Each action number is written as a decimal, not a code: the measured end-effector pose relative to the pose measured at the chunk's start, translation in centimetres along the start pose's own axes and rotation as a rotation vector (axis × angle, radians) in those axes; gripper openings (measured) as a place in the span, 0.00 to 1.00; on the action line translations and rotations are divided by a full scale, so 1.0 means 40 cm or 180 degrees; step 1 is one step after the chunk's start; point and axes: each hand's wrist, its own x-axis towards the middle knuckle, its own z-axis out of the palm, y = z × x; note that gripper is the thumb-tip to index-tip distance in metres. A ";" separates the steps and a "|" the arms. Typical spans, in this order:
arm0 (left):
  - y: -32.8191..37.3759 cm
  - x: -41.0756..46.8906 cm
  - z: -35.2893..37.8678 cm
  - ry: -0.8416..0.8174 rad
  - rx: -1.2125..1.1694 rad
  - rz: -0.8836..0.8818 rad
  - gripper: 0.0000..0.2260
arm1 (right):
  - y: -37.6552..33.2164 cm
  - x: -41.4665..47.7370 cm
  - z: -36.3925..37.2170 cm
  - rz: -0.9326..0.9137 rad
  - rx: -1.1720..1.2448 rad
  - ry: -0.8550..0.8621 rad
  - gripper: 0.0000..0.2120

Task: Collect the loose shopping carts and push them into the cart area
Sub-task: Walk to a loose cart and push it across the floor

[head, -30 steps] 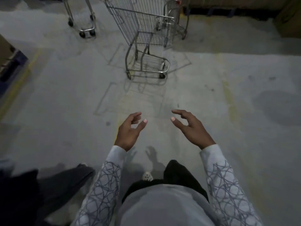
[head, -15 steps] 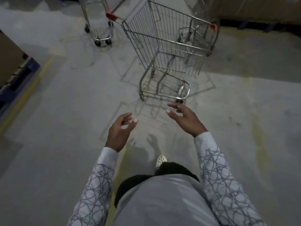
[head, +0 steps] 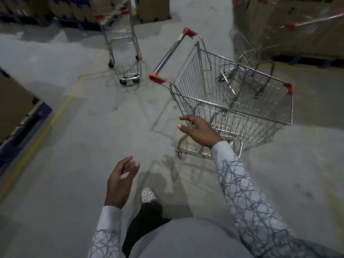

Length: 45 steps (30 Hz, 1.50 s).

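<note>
A wire shopping cart (head: 240, 107) with red corner caps stands on the concrete floor ahead of me, right of centre. Its blue handle bar (head: 168, 56) points away to the upper left. My right hand (head: 200, 131) is stretched out with loose fingers in front of the cart's near side; I cannot tell whether it touches the wire. My left hand (head: 120, 183) hangs lower with relaxed fingers and holds nothing. A second cart (head: 122, 45) stands farther back at centre left. A third cart (head: 260, 45) stands at the upper right.
Stacked cardboard boxes (head: 13, 107) on a blue pallet (head: 24, 127) line the left side. More boxes (head: 301, 25) stand behind the carts at the right and along the back. A yellow floor line (head: 42, 131) runs along the left. My shoe (head: 148, 194) shows below.
I have walked closer, so the nearest cart looks larger and nearer. My right hand has reached forward up to its near side. The left hand has dropped lower.
</note>
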 end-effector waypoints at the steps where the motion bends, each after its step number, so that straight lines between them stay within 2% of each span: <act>1: 0.023 0.079 -0.024 -0.0083 0.0065 0.0008 0.15 | -0.024 0.067 0.009 0.0013 -0.0003 0.0081 0.20; 4: 0.110 0.312 -0.058 -0.0485 0.0249 0.0128 0.16 | -0.100 0.225 0.023 0.0059 -0.0090 0.0323 0.21; 9: 0.320 0.669 0.050 -0.1339 0.0659 0.0698 0.13 | -0.152 0.419 -0.007 0.0301 -0.0110 0.0368 0.22; 12: 0.420 0.884 0.157 -0.1699 0.0886 0.1238 0.19 | -0.135 0.568 -0.033 0.0517 -0.0093 0.0711 0.28; 14: 0.474 1.008 0.237 -0.1771 0.0768 0.1464 0.21 | -0.120 0.670 -0.052 0.0676 -0.0066 0.0789 0.27; 20: 0.522 1.254 0.371 -0.2375 0.0657 0.1576 0.13 | -0.100 0.947 -0.096 0.0944 -0.0047 0.0875 0.22; 23: 0.541 1.388 0.422 -0.2682 0.0601 0.1416 0.15 | -0.088 1.034 -0.099 0.1192 0.0035 0.0953 0.23; 27: 0.621 1.566 0.497 -0.3105 0.0816 0.1483 0.18 | -0.098 1.124 -0.086 0.1585 0.0512 0.1416 0.25; 31: 0.687 1.689 0.573 -0.3815 0.1296 0.2234 0.18 | -0.100 1.208 -0.063 0.1985 0.1092 0.2080 0.24; 35: 0.735 1.803 0.620 -0.4590 0.1641 0.2763 0.17 | -0.158 1.266 -0.015 0.2329 0.1516 0.3224 0.25; 39: 0.775 1.873 0.688 -0.5111 0.1829 0.3577 0.15 | -0.187 1.311 0.086 0.2777 0.1390 0.3401 0.30; 41: 0.783 1.876 0.742 -0.5284 0.1735 0.3664 0.12 | -0.196 1.311 0.108 0.3158 0.1235 0.3495 0.30; 45: 0.761 1.869 0.850 -0.5486 0.1537 0.3415 0.08 | -0.193 1.283 0.093 0.3663 0.1432 0.4217 0.29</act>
